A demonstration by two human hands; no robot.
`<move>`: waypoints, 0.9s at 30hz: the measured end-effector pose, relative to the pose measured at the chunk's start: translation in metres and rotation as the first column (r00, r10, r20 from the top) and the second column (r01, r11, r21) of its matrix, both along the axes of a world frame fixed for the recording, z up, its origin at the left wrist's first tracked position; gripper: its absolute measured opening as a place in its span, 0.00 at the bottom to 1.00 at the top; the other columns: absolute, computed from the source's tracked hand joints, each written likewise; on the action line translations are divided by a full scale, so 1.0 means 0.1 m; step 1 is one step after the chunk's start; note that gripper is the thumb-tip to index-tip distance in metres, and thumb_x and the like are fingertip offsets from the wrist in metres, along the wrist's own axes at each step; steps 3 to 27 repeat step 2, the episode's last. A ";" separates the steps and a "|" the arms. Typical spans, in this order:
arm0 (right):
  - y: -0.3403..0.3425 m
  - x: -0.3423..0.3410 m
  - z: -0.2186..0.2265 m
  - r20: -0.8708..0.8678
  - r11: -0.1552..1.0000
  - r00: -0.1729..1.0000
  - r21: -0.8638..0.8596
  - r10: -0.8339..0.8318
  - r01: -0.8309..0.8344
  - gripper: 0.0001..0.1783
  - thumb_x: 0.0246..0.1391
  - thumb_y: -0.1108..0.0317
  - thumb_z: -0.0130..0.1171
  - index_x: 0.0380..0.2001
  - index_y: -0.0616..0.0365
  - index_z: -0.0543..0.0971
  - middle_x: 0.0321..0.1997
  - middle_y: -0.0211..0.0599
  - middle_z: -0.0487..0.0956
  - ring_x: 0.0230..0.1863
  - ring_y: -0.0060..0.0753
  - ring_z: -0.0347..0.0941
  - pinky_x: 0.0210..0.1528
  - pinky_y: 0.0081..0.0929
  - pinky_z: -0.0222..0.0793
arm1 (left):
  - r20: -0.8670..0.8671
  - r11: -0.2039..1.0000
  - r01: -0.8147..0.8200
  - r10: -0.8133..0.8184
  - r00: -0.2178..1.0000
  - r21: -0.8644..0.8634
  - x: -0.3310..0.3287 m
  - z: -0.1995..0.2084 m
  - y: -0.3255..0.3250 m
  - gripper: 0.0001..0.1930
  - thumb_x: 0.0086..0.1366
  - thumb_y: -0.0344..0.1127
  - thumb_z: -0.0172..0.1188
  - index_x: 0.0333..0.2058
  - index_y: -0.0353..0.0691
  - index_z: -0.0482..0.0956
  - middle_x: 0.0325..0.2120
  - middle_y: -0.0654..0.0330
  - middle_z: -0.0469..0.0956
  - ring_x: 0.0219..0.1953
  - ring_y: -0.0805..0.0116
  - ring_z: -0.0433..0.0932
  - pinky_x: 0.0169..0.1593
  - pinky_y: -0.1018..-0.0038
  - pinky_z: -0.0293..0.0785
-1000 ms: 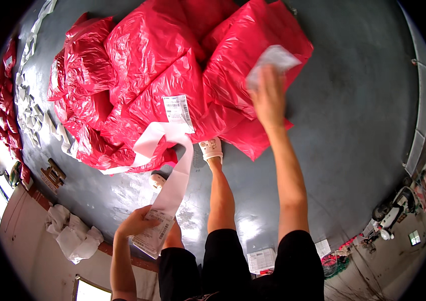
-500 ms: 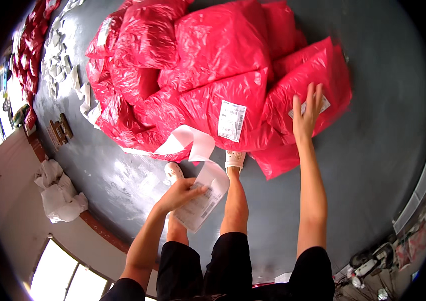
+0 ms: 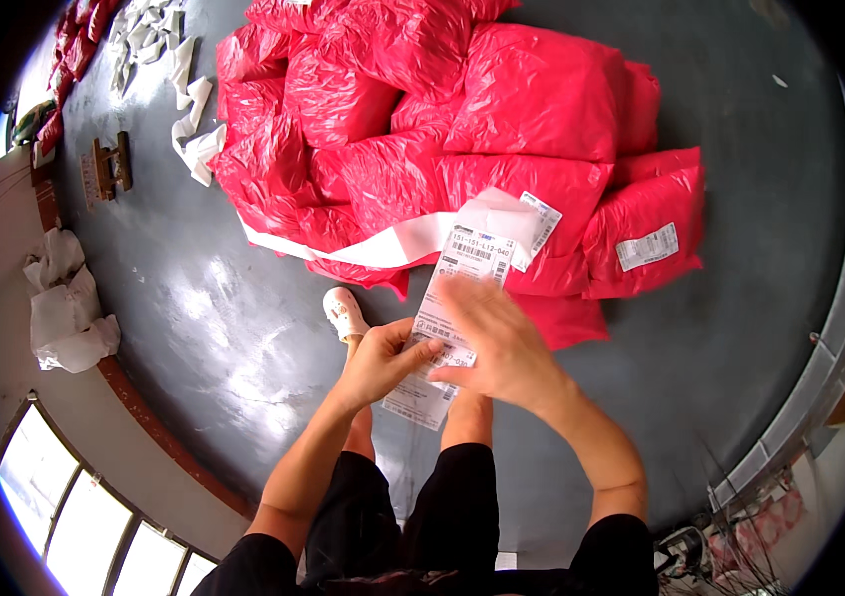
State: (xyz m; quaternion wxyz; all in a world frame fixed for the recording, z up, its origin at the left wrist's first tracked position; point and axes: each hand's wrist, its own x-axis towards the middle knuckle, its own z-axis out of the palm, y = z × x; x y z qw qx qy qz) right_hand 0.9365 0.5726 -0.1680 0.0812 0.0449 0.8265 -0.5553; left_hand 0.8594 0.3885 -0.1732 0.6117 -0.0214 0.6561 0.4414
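Observation:
A strip of white printed shipping labels [image 3: 477, 256] hangs in front of me, and my left hand [image 3: 380, 365] is closed on it, thumb on top. My right hand [image 3: 508, 343] lies over the middle of the strip; its fingers are blurred by motion, so their grip is unclear. The strip's pale tail [image 3: 343, 247] runs leftward over the front of a heap of stuffed red plastic bags [image 3: 532, 94]. The front right bag [image 3: 606, 263] bears a white label [image 3: 647, 247]. Another bag label [image 3: 541, 226] shows partly behind the strip.
My shoe [image 3: 345, 313] stands close to the heap on the grey floor [image 3: 214, 338]. Discarded white strips [image 3: 189, 109] and a small wooden stool-like object [image 3: 106, 169] lie at left. White bags [image 3: 70, 308] rest against the left wall. Cluttered items [image 3: 755, 526] stand at lower right.
My right hand has left the labelled bag at the right and come over to the label strip. My left hand has raised the strip, and its labels now face up. The view has shifted.

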 end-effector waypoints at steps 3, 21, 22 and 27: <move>-0.18 0.00 -0.15 0.280 0.937 0.900 -0.206 0.333 -0.283 0.47 0.42 0.56 0.64 0.61 0.60 0.52 0.63 0.47 0.57 0.63 0.50 0.53 0.64 0.39 0.46 | 0.056 0.982 -0.112 0.105 0.993 0.150 -0.03 0.16 0.02 0.17 0.63 0.41 0.54 0.45 0.35 0.71 0.28 0.66 0.73 0.33 0.83 0.67 0.37 0.84 0.65; -0.18 0.00 -0.15 0.280 0.937 0.900 -0.206 0.333 -0.283 0.47 0.42 0.56 0.64 0.61 0.60 0.52 0.63 0.47 0.57 0.63 0.50 0.53 0.64 0.39 0.46 | 0.056 0.982 -0.112 0.105 0.993 0.150 -0.03 0.16 0.02 0.17 0.63 0.41 0.54 0.45 0.35 0.71 0.28 0.66 0.73 0.33 0.83 0.67 0.37 0.84 0.65; -0.18 0.00 -0.15 0.280 0.937 0.900 -0.206 0.333 -0.283 0.47 0.42 0.56 0.64 0.61 0.60 0.52 0.63 0.47 0.57 0.63 0.50 0.53 0.64 0.39 0.46 | 0.056 0.982 -0.112 0.105 0.993 0.150 -0.03 0.16 0.02 0.17 0.63 0.41 0.54 0.45 0.35 0.71 0.28 0.66 0.73 0.33 0.83 0.67 0.37 0.84 0.65; -0.18 0.00 -0.15 0.280 0.937 0.900 -0.206 0.333 -0.283 0.47 0.42 0.56 0.64 0.61 0.60 0.52 0.63 0.47 0.57 0.63 0.50 0.53 0.64 0.39 0.46 | 0.056 0.982 -0.112 0.105 0.993 0.150 -0.03 0.16 0.02 0.17 0.63 0.41 0.54 0.45 0.35 0.71 0.28 0.66 0.73 0.33 0.83 0.67 0.37 0.84 0.65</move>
